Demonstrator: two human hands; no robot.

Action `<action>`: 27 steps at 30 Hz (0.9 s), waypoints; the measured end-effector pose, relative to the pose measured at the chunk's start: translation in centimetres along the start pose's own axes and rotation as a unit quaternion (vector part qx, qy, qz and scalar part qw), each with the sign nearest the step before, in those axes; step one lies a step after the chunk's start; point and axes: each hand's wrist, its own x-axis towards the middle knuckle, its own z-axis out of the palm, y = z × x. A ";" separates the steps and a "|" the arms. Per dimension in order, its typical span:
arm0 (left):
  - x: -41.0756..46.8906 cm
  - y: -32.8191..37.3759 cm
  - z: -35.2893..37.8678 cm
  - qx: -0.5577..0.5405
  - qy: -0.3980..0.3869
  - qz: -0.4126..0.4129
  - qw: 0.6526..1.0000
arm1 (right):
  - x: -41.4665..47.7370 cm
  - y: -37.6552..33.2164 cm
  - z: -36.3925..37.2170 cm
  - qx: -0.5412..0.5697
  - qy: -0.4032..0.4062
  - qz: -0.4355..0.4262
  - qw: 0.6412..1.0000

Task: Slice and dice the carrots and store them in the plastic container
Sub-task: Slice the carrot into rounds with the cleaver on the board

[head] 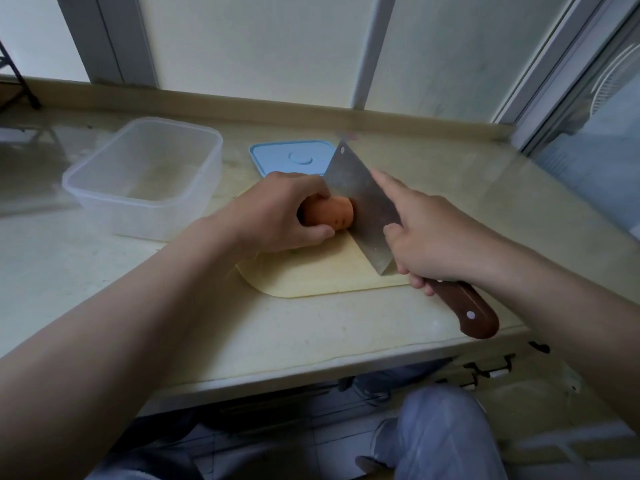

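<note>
My left grip point(280, 213) wraps the carrot point(332, 211) and pins it on the cutting board point(311, 275), thumb and knuckles just beside the cleaver point(360, 206). My right grip point(433, 237) holds the wooden handle, forefinger stretched along the top of the blade. If the round carrot rolls, or the blade drifts left, I judge the edge could catch my fingers. The plastic container point(138, 216) stands left on the worktop point(311, 334), its blue lid point(287, 157) behind the board. My left grip hides most of the carrot, and the blade hides any slices beyond it. I cannot tell whether the edge has bitten in.
</note>
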 end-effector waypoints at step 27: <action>0.2 -0.2 -0.4 -0.006 -0.010 -0.002 1.000 | -3.9 -0.1 -2.5 0.014 -0.021 0.012 1.000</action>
